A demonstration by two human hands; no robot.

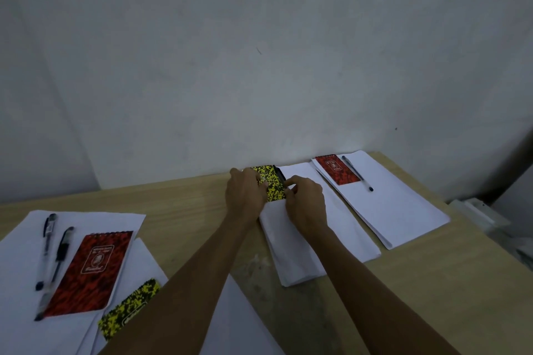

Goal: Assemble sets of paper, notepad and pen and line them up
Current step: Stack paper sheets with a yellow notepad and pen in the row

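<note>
Second set is being put together at the desk's [202, 202] far edge: the yellow notepad [272, 184] is steadied by the left hand [246, 194] on a white paper stack [317, 236], while a black pen [280, 176] looks pinched beside it by the right hand [307, 200]. Next, the pen probably gets squared up. A finished red notepad set [337, 170] sits just right; spare pens [53, 251] and notepads [89, 271] are left near the left corner.

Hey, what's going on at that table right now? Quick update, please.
Left hand resting on yellow notepad; right hand pinching black pen beside it. Both on second paper stack. Nothing in the way.
</note>
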